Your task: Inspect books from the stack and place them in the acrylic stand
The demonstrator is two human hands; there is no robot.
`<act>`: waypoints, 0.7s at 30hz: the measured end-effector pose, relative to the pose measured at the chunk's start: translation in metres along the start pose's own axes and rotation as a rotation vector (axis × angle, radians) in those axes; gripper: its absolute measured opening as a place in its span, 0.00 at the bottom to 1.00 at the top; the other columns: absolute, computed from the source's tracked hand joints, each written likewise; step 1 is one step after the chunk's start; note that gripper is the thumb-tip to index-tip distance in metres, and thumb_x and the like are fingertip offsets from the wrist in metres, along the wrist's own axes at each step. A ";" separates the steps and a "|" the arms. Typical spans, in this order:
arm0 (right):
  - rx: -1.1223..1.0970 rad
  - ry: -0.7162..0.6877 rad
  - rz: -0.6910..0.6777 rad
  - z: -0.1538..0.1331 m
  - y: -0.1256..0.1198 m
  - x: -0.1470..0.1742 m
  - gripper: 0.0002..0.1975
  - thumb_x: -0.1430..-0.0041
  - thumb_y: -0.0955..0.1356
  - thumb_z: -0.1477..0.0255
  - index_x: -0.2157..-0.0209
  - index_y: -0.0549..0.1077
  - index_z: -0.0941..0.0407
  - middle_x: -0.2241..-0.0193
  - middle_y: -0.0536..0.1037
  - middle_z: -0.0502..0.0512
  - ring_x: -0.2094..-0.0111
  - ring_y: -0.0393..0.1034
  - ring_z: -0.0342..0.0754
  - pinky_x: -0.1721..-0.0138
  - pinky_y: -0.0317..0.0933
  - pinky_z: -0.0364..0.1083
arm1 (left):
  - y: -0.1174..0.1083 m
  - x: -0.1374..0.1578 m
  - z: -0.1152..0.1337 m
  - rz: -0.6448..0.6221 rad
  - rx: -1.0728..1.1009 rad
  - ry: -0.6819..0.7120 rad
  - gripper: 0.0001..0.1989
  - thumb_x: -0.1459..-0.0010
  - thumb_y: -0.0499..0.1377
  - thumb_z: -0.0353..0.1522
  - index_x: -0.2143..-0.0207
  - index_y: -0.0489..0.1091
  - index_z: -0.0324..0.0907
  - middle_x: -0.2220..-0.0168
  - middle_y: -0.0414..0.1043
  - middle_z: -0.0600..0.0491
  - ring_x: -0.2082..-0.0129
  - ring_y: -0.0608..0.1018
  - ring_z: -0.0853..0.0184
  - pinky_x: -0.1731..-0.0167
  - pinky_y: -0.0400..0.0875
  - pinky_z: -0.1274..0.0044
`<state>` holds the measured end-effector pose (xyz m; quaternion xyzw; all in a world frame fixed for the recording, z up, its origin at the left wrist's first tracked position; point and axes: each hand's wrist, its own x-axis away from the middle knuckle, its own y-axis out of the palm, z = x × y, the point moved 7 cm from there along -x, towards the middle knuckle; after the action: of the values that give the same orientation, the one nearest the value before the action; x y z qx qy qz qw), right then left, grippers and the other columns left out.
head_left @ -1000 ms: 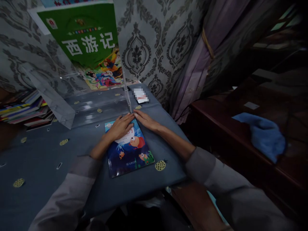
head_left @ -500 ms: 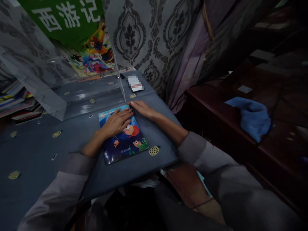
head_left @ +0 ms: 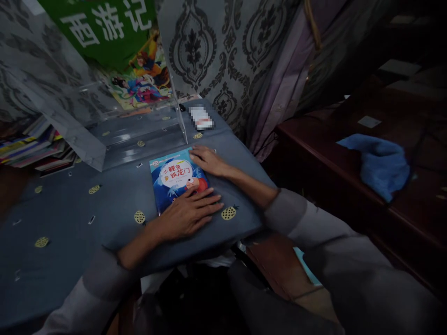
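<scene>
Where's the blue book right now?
In the head view, the book lies left of centre on the table, left hand across its lower part, right hand at its top right corner.

Left hand (head_left: pixel 186 215) spreads over the near end of a blue book (head_left: pixel 176 174), right hand (head_left: pixel 208 160) touching its far right corner, a clear stand (head_left: pixel 81 142) beyond it.

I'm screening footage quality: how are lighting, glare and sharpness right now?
Head view: dim, nearly black at upper right; head view: pale glare on the clear plastic stand; head view: blue illustrated book fairly sharp; head view: white rectangular object pixelated.
</scene>
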<state>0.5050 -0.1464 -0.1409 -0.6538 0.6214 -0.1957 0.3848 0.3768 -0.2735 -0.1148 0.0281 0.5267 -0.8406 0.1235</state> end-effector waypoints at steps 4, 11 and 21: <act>0.117 0.096 -0.020 -0.020 0.008 0.030 0.24 0.28 0.58 0.63 0.40 0.70 0.60 0.35 0.64 0.67 0.32 0.54 0.59 0.34 0.50 0.61 | -0.018 0.006 0.001 0.141 0.034 0.003 0.15 0.31 0.51 0.31 0.48 0.74 0.44 0.47 0.78 0.49 0.42 0.75 0.60 0.37 0.64 0.62; 0.277 0.057 -0.007 -0.063 0.023 0.090 0.27 0.30 0.60 0.64 0.35 0.62 0.62 0.30 0.53 0.72 0.29 0.45 0.64 0.34 0.49 0.64 | -0.060 0.061 -0.067 0.679 -0.170 -0.535 0.15 0.34 0.53 0.37 0.50 0.72 0.42 0.48 0.71 0.43 0.45 0.72 0.55 0.42 0.66 0.57; 0.252 0.066 0.000 -0.063 0.029 0.095 0.25 0.33 0.63 0.68 0.37 0.66 0.60 0.31 0.56 0.70 0.30 0.48 0.66 0.34 0.51 0.65 | -0.054 0.095 -0.121 1.190 0.659 -0.749 0.19 0.43 0.63 0.36 0.49 0.67 0.47 0.41 0.68 0.46 0.39 0.71 0.57 0.42 0.67 0.65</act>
<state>0.4537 -0.2523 -0.1440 -0.5935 0.6044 -0.2937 0.4430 0.2620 -0.1604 -0.1382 0.0553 0.0691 -0.6993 0.7093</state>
